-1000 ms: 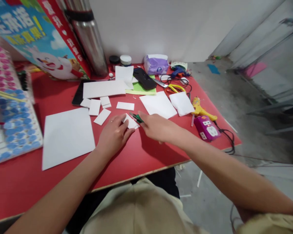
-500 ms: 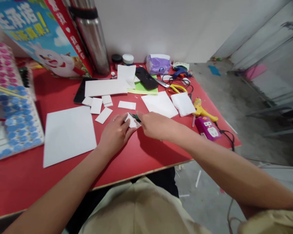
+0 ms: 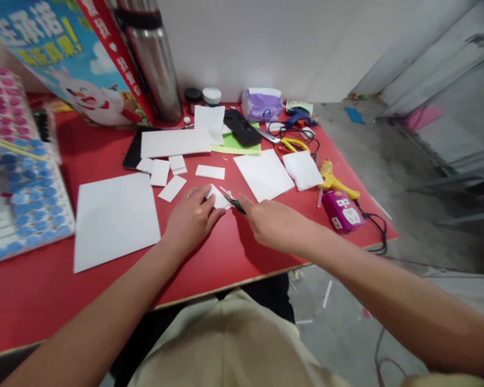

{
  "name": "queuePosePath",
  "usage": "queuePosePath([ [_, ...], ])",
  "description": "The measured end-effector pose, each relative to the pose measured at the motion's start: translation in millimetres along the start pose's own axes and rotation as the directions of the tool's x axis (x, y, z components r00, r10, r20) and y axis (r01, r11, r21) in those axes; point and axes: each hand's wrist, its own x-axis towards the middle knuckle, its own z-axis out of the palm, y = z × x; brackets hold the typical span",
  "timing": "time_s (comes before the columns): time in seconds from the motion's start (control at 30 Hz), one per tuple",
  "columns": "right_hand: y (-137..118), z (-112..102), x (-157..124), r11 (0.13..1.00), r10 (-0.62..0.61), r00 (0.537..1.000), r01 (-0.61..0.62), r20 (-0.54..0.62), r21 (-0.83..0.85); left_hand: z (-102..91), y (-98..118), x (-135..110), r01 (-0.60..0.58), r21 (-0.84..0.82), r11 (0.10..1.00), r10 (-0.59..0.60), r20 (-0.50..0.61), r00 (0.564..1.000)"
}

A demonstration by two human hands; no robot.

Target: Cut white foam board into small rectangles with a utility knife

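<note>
My left hand (image 3: 191,216) pins a small white board piece (image 3: 218,199) to the red table, thumb and fingers pressed along its left side. In my right hand (image 3: 266,220) is a green-handled utility knife (image 3: 237,205), fingers closed around it. Its dark blade points left and meets the lower right edge of the piece. A thin white strip (image 3: 226,191) lies along the upper right edge. Just beyond my hands are a white rectangle (image 3: 210,172) and several other small white pieces (image 3: 172,188).
On the left lie a large white sheet (image 3: 116,220) and a tray of blue rounds (image 3: 36,201). Behind stand a steel flask (image 3: 155,70) and a printed box (image 3: 92,80). To the right are scissors (image 3: 294,145), a yellow glue gun (image 3: 334,181) and a purple power socket (image 3: 342,210).
My right hand has drawn the knife toward me and to the right along the piece's edge. A thin strip now shows beside it. My left hand stays almost in place.
</note>
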Motion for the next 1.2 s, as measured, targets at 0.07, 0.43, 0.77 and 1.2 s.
queuePosePath([
  [0.07, 1.2, 5.8, -5.4, 1.000, 0.002, 1.000, -0.002, 0.011, -0.011, 0.3, -0.2, 0.4, -0.009, 0.001, 1.000, 0.009, -0.006, 1.000],
  [0.43, 30.5, 20.1, -35.0, 0.962, 0.095, 0.991, -0.067, -0.092, 0.263, 3.8, 1.2, -3.9, 0.022, -0.034, 0.999, -0.023, -0.043, 0.999],
  [0.77, 33.3, 40.2, 17.5, 0.383, 0.252, 0.956, 0.043, -0.149, 0.923, 3.5, -1.3, -5.2, 0.101, -0.174, 0.979, -0.123, -0.123, 0.985],
  [1.2, 13.9, 32.5, 66.6, 0.922, 0.298, 0.899, -0.184, -0.321, 0.340, -32.6, 7.0, 2.0, 0.032, -0.574, 0.818, -0.159, -0.172, 0.972],
])
